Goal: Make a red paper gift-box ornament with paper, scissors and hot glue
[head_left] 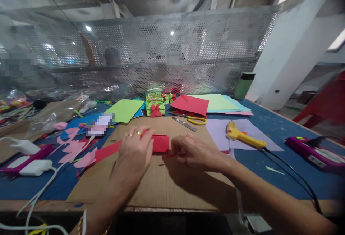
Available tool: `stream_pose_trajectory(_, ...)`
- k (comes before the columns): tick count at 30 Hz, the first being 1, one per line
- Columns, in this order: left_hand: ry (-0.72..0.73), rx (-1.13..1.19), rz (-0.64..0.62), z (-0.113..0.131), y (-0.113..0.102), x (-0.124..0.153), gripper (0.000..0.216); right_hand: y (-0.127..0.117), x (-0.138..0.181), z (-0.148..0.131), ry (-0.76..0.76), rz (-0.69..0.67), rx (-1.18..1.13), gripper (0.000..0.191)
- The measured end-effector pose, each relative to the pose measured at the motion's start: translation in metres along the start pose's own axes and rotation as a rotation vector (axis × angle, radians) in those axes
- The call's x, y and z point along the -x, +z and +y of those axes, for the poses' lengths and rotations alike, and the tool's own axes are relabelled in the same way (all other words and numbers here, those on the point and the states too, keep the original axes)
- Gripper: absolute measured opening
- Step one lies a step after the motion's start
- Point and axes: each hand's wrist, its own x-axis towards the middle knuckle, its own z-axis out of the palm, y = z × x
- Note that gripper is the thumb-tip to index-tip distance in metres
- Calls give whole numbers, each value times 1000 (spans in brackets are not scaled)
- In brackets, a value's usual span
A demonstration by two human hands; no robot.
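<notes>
My left hand [134, 150] presses down on a folded red paper piece [160, 143] lying on a brown cardboard sheet [151, 184]; its fingers are curled over the paper's left part. A long red paper strip [107, 151] runs out to the left from under that hand. My right hand [192, 151] rests just right of the red piece, fingers pinched together at its right edge on a thin red sliver; what exactly it pinches is unclear.
A yellow glue gun [241, 136] with black cord lies right on lilac paper. Yellow-handled scissors [192, 119], a metal file [184, 123], small green gift boxes [155, 104], coloured sheets [190, 104], pink cut shapes [78, 148], chargers [32, 166], a purple device [314, 152] and a green bottle [244, 85] surround the cardboard.
</notes>
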Motion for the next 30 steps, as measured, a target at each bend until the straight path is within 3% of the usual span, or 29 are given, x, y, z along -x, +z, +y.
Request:
stream_pose_trajectory(3, 65, -43, -152, -11, 12, -34, 18, -17, -1, 3, 99, 94, -45, 12)
stream_pose_trajectory(6, 116, 100, -321, -18, 32, -47, 13, -26, -4, 12, 137, 169, -71, 14)
stream_pose_trajectory(10, -20, 381, -416, -26, 43, -45, 13, -22, -7, 24, 148, 207, -91, 15)
stream_pose_trajectory(14, -212, 789, -426, -27, 30, -41, 13, -18, -3, 25, 134, 259, -148, 15)
stream_pose_trajectory(17, -462, 1116, -453, -17, 15, -41, 18, -18, 0, 23, 109, 296, -247, 16)
stream_pose_trajectory(20, -645, 1276, -498, -4, 6, -40, 27, -17, 4, 23, 75, 329, -326, 17)
stream_pose_trajectory(24, -685, 1349, -468, 7, 8, -37, 27, -14, 9, 24, 49, 359, -361, 15)
stream_pose_trajectory(30, -655, 1200, -324, 4, 21, -36, 23, -16, 10, 19, 131, 376, -617, 7)
